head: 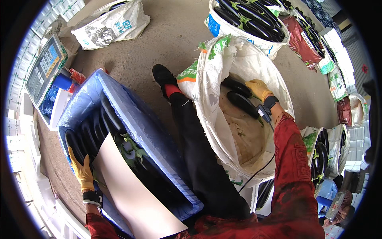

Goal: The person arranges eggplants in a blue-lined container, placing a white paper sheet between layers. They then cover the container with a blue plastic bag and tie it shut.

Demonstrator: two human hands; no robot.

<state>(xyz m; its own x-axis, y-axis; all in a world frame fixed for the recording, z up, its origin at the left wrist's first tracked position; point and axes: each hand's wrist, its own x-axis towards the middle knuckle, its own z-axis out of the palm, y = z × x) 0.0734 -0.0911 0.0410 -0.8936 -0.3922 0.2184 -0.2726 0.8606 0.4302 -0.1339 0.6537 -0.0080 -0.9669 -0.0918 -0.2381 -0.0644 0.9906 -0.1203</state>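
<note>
My right hand (260, 89), in a yellow glove, reaches into a white woven sack (206, 119) with its rim folded wide. Its curled fingers close on the stalk end of an eggplant (234, 85). Just below lies a second eggplant (244, 103) on the sack's stained bottom. My left hand (82, 173), gloved in yellow too, rests at the left side of a box lined with blue plastic (134, 128). Its thumb and forefinger are spread beside a row of eggplants (89, 134). A pale sheet (128, 191) stands on edge between that row and more eggplants (152, 173).
A scale with a keypad display (46, 67) stands beyond the box. Sacks full of eggplants (250, 21) line the far and right sides, and another white sack (113, 28) lies ahead. My leg (203, 152) is between box and sack. A cable (258, 171) trails from my right wrist.
</note>
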